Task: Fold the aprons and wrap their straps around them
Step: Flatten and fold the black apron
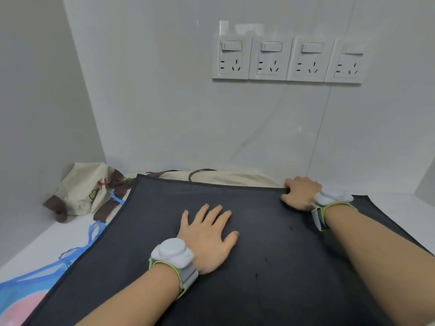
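Left hand lies flat, fingers straight and spread, palm down near the middle of the dark apron, pressing it onto the white table. Right hand sits at the apron's far edge, to the right, with fingers curled over the hem and gripping it. Both wrists carry a pale grey wristband, the left wristband and the right wristband, each with a green-edged strap.

That dark apron is spread wide and covers most of the near table, reaching from the far wall side down to the bottom of the view. Under its far edge a cream apron peeks out, with a thin brown strap looping over it. At the far left corner sits a bunched cream apron with brown trim, touching the wall. Along the dark apron's left edge, a blue and pink printed cloth shows from beneath it. Four wall sockets line the wall above, well apart from the table.
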A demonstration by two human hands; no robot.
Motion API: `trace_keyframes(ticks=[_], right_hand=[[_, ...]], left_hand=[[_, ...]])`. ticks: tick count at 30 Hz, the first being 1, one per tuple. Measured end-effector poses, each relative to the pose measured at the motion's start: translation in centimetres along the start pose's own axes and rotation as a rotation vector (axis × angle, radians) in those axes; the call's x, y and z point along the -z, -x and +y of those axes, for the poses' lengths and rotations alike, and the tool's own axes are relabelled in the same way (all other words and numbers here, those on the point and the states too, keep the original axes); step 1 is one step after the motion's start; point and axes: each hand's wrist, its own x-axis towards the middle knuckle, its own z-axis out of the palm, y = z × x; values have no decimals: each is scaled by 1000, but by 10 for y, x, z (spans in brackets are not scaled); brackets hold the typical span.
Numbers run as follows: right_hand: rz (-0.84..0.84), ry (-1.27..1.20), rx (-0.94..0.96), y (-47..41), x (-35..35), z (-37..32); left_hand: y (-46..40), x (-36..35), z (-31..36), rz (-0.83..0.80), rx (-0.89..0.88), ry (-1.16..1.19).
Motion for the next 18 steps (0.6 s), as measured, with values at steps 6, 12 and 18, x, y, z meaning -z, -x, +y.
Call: trace_keyframes(ticks=[6, 12, 18], right_hand=[[-4, 106, 4, 33, 23, 44], [117, 164, -48, 74, 39, 96], [301, 71, 69, 120, 55, 101]], left_hand=[[3, 3, 5, 4, 7, 18], [7, 16, 18, 6, 22, -149], [64, 23, 114, 106, -263, 85]])
